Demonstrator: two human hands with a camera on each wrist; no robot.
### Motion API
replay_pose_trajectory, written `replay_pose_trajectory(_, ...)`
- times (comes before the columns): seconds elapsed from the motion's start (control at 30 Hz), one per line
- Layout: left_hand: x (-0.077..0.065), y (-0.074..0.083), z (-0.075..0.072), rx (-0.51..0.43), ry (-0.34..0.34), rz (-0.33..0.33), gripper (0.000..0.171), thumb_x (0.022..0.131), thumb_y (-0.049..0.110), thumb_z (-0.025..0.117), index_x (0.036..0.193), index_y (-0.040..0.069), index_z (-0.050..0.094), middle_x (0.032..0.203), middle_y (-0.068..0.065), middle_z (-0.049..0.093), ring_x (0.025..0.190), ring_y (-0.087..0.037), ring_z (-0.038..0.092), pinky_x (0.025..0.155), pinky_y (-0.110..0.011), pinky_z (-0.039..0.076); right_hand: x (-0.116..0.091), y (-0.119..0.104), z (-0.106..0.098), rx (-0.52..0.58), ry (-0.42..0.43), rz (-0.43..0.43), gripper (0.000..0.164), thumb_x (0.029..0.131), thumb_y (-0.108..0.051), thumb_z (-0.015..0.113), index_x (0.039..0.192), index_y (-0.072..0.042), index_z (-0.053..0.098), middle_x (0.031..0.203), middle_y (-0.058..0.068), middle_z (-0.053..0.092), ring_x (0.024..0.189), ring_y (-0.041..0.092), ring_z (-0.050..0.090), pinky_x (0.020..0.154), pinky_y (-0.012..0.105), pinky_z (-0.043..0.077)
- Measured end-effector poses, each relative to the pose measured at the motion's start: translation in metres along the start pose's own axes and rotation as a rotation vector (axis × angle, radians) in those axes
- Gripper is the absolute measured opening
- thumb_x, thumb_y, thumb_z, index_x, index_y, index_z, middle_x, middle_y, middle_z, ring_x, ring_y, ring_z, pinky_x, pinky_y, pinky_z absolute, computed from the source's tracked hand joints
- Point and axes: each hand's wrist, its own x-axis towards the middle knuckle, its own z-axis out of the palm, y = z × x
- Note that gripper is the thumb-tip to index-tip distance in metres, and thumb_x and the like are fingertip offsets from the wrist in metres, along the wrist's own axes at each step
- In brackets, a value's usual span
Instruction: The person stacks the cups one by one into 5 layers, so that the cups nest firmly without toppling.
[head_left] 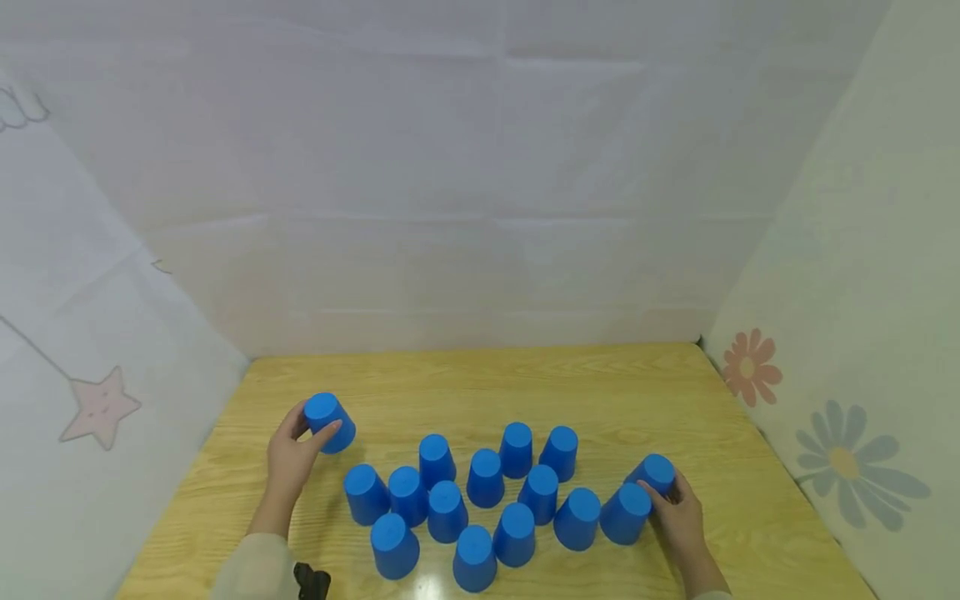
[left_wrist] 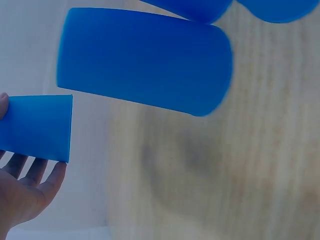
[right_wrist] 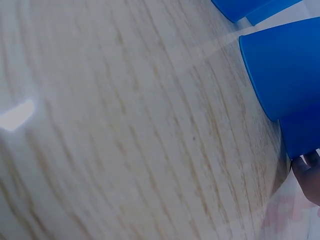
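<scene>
At the table's left, my left hand [head_left: 291, 460] grips a blue plastic cup [head_left: 327, 417], bottom up and slightly tilted, thumb on its near side. In the left wrist view the fingers lie along this cup [left_wrist: 37, 125], close to its rim. My right hand [head_left: 681, 515] holds another upside-down blue cup [head_left: 657, 470] at the right end of the group. A neighbouring cup [head_left: 626, 515] stands in front and partly hides it. In the right wrist view, fingertips touch the held cup [right_wrist: 300, 134] near its rim.
Several more upside-down blue cups, among them a front one [head_left: 475, 560] and a back one [head_left: 517, 450], stand in loose rows across the middle of the wooden table [head_left: 450, 383]. A white cloth wall [head_left: 480, 275] rises behind, with patterned cloth [head_left: 840, 275] at the right.
</scene>
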Motion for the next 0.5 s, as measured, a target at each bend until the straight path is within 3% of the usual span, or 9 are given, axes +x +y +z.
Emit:
replay_pose_trajectory(0.07,0.007,0.006,0.002,0.011,-0.012,0.018,0.061,0.076,0.036,0.064,0.130,0.020,0.040,0.126,-0.014,0.042,0.115,-0.034,0.035,0.082,-0.060,0.031,0.000,0.001,0.000,-0.001,0.002,-0.004,0.087,0.075,-0.041,0.063,0.138,-0.004,0.014,0.136,0.023,0.021,0.123,0.038,0.017,0.097,0.049,0.020)
replay_pose_trajectory(0.3,0.027,0.032,0.016,-0.002,-0.078,0.052,0.067,0.075,0.036,0.066,0.129,0.009,0.039,0.125,-0.018,0.042,0.115,-0.035,0.035,0.088,-0.054,0.031,-0.002,-0.001,0.002,0.000,0.017,-0.017,0.083,0.077,-0.036,0.063,0.136,-0.002,0.017,0.134,0.025,0.023,0.122,0.039,0.019,0.097,0.049,0.021)
replay_pose_trajectory(0.5,0.042,0.053,0.034,-0.017,-0.111,0.088,0.068,0.072,0.037,0.067,0.129,0.011,0.040,0.124,-0.016,0.043,0.114,-0.033,0.036,0.088,-0.053,0.031,0.001,-0.001,0.001,-0.006,0.012,-0.013,0.088,0.075,-0.043,0.063,0.137,-0.005,0.015,0.136,0.023,0.022,0.123,0.038,0.018,0.097,0.049,0.020)
